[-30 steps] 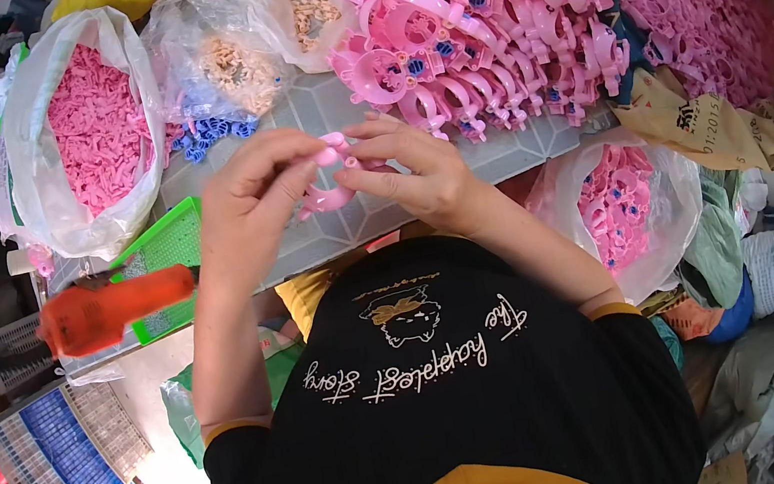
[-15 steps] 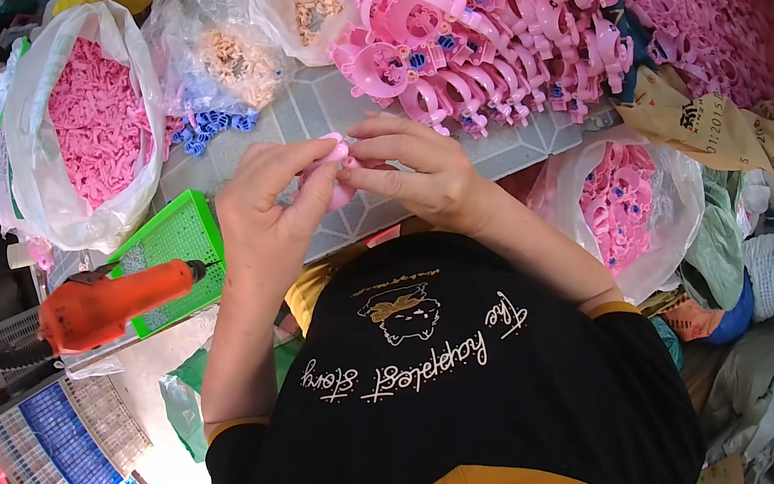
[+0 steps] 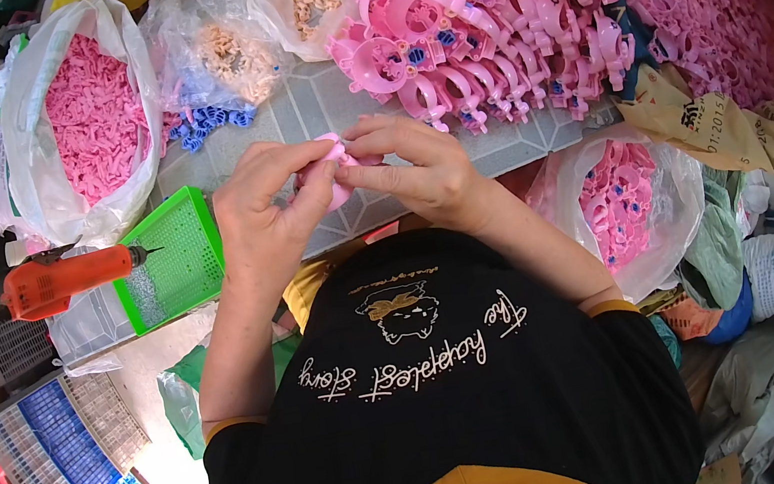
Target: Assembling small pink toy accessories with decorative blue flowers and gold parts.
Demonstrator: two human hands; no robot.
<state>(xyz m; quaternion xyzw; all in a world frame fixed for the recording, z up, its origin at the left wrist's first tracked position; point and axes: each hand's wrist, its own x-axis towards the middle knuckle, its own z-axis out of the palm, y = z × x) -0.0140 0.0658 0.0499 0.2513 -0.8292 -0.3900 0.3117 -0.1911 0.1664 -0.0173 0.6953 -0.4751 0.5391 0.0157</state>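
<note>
Above the near edge of the grey table (image 3: pixel 317 116), we hold a small pink plastic piece (image 3: pixel 337 196) between our two hands. Our left hand (image 3: pixel 260 196) has thumb and forefinger clamped on its left side, and our right hand (image 3: pixel 416 171) has thumb and fingers closed on its right side; our fingers hide much of its shape. Left of our left hand lies a green tray (image 3: pixel 209 219) with small silver bits at its left end, and an orange power screwdriver (image 3: pixel 69 282) points its tip over it. Beyond the tray, a white bag (image 3: pixel 34 186) brims with pink pieces. Farther along the far side we see blue pieces (image 3: pixel 211 123) beside a clear bag (image 3: pixel 170 23) of beige bits. To the far right, pink ring-shaped parts (image 3: pixel 486 34) with blue inserts are heaped up. On the near right, an open plastic bag (image 3: pixel 679 221) holds more pink parts.
</note>
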